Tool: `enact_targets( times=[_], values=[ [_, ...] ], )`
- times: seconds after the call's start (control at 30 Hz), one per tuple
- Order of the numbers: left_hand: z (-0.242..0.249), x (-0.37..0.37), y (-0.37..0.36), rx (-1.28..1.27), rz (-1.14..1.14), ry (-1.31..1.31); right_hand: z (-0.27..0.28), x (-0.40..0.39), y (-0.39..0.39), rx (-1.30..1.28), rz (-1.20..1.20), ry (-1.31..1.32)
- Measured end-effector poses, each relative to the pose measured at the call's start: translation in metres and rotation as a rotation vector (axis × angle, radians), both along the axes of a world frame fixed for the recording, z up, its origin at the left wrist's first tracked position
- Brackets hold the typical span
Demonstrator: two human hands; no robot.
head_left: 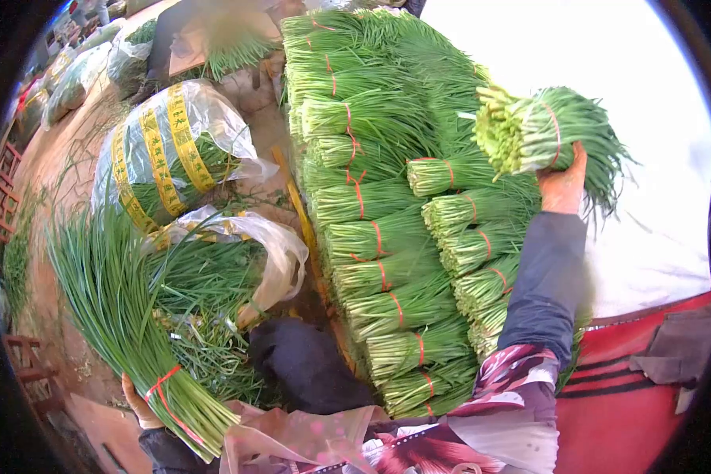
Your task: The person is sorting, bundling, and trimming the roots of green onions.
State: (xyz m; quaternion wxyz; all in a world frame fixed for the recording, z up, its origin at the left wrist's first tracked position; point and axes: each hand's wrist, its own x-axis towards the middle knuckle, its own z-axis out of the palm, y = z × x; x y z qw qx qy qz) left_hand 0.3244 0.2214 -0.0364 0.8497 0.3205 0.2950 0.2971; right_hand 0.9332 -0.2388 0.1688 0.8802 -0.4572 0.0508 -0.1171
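Observation:
My right hand (pixel 563 183), at the upper right, is wrapped round a thick bundle of green stalks (pixel 539 130) tied with a pink band, its pale cut ends facing left. At the lower left, my left hand (pixel 141 403) grips a second bundle of long green stalks (pixel 122 296), bound with a red band near its cut ends, the leaves spreading up and left. Between my arms, many banded bundles (pixel 375 237) lie stacked in rows. The bundle in my right hand is raised over the right edge of this stack. Most fingers of both hands are hidden behind the stalks.
An open plastic bag (pixel 280 253) with loose green leaves lies left of the stack. Behind it is a full clear bag with yellow printed bands (pixel 162 150). A white sheet (pixel 648 229) and red cloth (pixel 632 419) are at the right. Another person's legs show at the top left.

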Motion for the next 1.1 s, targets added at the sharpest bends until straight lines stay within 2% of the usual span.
enact_targets(
  times=[0.1, 0.17, 0.2, 0.3, 0.33, 0.4, 0.47, 0.53, 0.6, 0.67, 0.73, 0.8, 0.87, 0.93, 0.97, 1.0, 1.07, 1.1],
  values=[
    [0.002, -0.002, 0.0, 0.019, 0.09, 0.103, -0.012, 0.004, 0.004, 0.016, -0.034, 0.057],
    [0.003, 0.001, 0.003, 0.0, 0.033, 0.088, -0.018, 0.015, 0.006, 0.03, -0.037, 0.083],
    [0.001, 0.001, 0.005, -0.014, -0.025, 0.073, -0.023, 0.03, 0.002, 0.024, -0.033, 0.088],
    [-0.013, -0.003, 0.009, -0.062, 0.048, 0.132, -0.044, 0.086, -0.01, -0.054, 0.041, 0.105],
    [-0.016, -0.004, 0.011, -0.087, 0.095, 0.163, -0.063, 0.13, -0.028, 0.027, 0.131, 0.172],
    [-0.019, -0.005, 0.01, -0.096, 0.108, 0.194, -0.102, 0.142, -0.012, 0.112, -0.041, 0.268],
    [-0.021, -0.005, 0.009, -0.094, 0.126, 0.212, -0.15, 0.128, 0.022, 0.191, 0.15, 0.344],
    [-0.019, -0.008, 0.007, -0.092, 0.075, 0.233, -0.212, 0.127, 0.044, 0.095, 0.342, 0.478],
    [-0.016, -0.005, -0.001, -0.089, 0.106, 0.253, -0.237, 0.091, 0.074, -0.135, 0.86, 0.346],
    [-0.009, -0.002, -0.007, -0.077, 0.128, 0.267, -0.203, 0.006, 0.123, -0.393, 0.758, 0.516],
    [-0.001, 0.001, -0.011, -0.086, 0.115, 0.225, -0.188, -0.042, 0.137, -0.509, 1.102, 0.468],
    [0.013, 0.012, -0.015, -0.056, 0.081, 0.206, -0.171, -0.101, 0.159, -0.448, 1.381, 0.427],
    [0.032, 0.028, -0.015, -0.018, 0.043, 0.193, -0.153, -0.158, 0.183, -0.273, 1.606, 0.384],
    [0.05, 0.055, -0.013, 0.087, -0.127, 0.141, -0.17, -0.202, 0.217, 0.005, 1.648, 0.427],
    [0.061, 0.07, -0.01, 0.119, -0.228, 0.06, -0.165, -0.224, 0.231, 0.003, 1.643, 0.288],
    [0.083, 0.092, -0.011, 0.213, -0.319, 0.1, -0.155, -0.246, 0.244, 0.001, 1.636, 0.154],
    [0.148, 0.154, -0.038, 0.36, -0.454, 0.144, -0.133, -0.282, 0.262, 0.146, 1.645, 0.07],
    [0.155, 0.176, -0.043, 0.515, -0.508, 0.197, -0.128, -0.297, 0.277, 0.027, 1.37, -0.293]
  ],
)
